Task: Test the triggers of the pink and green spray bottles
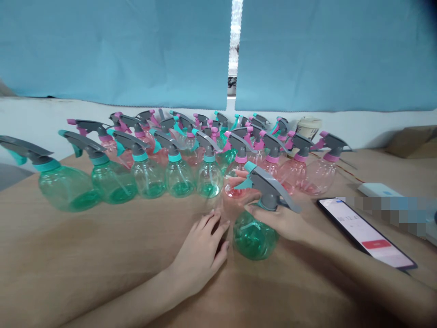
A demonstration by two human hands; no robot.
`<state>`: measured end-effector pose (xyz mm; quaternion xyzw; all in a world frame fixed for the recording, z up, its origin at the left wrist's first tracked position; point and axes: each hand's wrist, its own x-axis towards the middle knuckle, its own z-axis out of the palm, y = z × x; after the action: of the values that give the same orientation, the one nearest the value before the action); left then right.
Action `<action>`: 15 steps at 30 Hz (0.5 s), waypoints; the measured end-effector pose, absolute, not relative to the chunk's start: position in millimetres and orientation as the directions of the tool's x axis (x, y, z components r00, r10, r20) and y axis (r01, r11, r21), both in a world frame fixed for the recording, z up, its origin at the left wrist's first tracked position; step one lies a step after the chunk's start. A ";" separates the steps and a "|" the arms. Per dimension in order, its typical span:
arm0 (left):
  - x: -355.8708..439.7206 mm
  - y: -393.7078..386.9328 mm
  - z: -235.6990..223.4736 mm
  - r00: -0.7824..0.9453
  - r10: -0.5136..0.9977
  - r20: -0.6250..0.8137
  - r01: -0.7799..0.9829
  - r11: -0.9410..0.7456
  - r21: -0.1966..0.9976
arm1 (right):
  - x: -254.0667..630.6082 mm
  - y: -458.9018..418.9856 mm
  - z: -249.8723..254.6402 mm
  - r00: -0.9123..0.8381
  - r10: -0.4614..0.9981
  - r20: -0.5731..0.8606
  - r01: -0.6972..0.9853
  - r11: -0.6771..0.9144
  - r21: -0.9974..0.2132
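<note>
A green spray bottle (256, 237) with a grey and turquoise trigger head is tilted slightly near the middle of the table. My right hand (287, 222) is closed around its neck, thumb in front and fingers partly hidden behind the head. My left hand (201, 253) lies palm down on the wooden table (112, 255), fingers apart, just left of that bottle and holding nothing. Behind both hands stands a front row of spray bottles: green ones (180, 177) with turquoise collars on the left, pink ones (321, 175) with pink collars on the right.
More spray bottles (221, 119) crowd behind the front row. At right lie a phone (365, 232) showing a timer and a white box (378, 190) with a cable. A white tub (309, 125) and brown cardboard (414, 142) stand near the back wall, under a blue curtain (119, 50).
</note>
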<state>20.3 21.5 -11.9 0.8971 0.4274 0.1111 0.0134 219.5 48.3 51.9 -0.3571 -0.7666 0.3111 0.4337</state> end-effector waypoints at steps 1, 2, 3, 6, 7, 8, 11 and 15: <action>20.3 21.4 -12.0 0.608 0.771 0.190 0.765 -0.633 0.119 | 219.8 48.4 51.6 -0.380 0.816 0.434 0.265 0.546 -0.795; 20.4 21.4 -11.9 0.607 0.772 0.191 0.766 -0.632 0.119 | 220.0 48.5 51.1 -0.390 0.814 0.431 0.255 0.545 -0.799; 20.5 21.4 -11.8 0.605 0.773 0.191 0.767 -0.630 0.119 | 220.3 48.7 50.7 -0.397 0.811 0.429 0.248 0.545 -0.801; 20.9 21.8 -11.5 0.606 0.771 0.193 0.765 -0.632 0.122 | 220.6 49.3 49.6 -0.399 0.812 0.426 0.240 0.541 -0.806; 21.0 22.0 -11.5 0.608 0.770 0.195 0.763 -0.634 0.122 | 220.5 49.3 49.5 -0.398 0.814 0.424 0.241 0.538 -0.807; 21.0 22.3 -11.5 0.609 0.769 0.195 0.762 -0.636 0.123 | 220.4 49.4 49.4 -0.395 0.818 0.419 0.246 0.534 -0.809; 20.8 22.6 -11.9 0.610 0.770 0.189 0.764 -0.634 0.118 | 219.7 48.9 49.7 -0.386 0.826 0.411 0.252 0.523 -0.814; 20.7 22.2 -12.4 0.609 0.770 0.189 0.767 -0.633 0.108 | 218.6 47.3 51.1 -0.371 0.845 0.385 0.266 0.494 -0.828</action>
<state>20.7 22.2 -12.4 0.8968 0.4286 0.1094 0.0078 218.6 47.3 51.1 -0.3684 -0.7538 0.3425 0.4228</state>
